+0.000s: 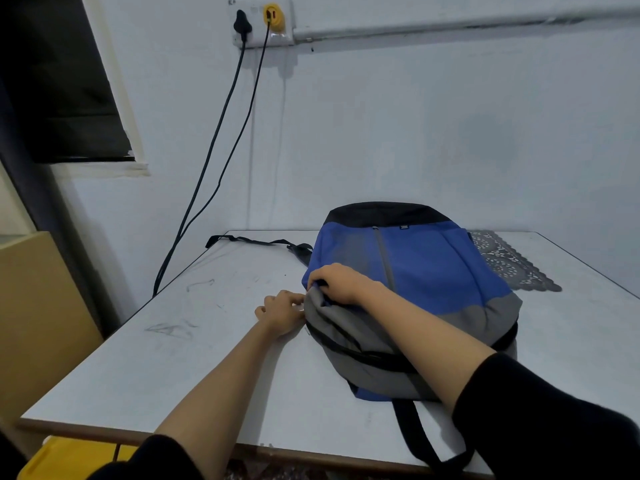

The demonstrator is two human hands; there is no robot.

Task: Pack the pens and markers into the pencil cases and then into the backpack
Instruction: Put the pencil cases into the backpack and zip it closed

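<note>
The blue and grey backpack (426, 268) lies flat on the white table (207, 358), the right hand (337, 284) grips the cloth at the backpack's left edge with bent fingers, and the left hand (282, 311) sits curled just beside that same edge, but I cannot tell if it holds anything.

Premises: a plain room of domestic or study type; which of the two cannot be told. Painted wall, marked and scuffed, carrying a surface-mounted socket plate (259, 24) with two black cables (214, 133) hanging down and a run of surface trunking (450, 20). Dark blind (62, 81) over a window at left. White laminate desk (242, 358) with pen scribbles (169, 329), a lace mat (502, 261) and a backpack (433, 265). Light wooden cabinet (38, 306) beside it.
</note>
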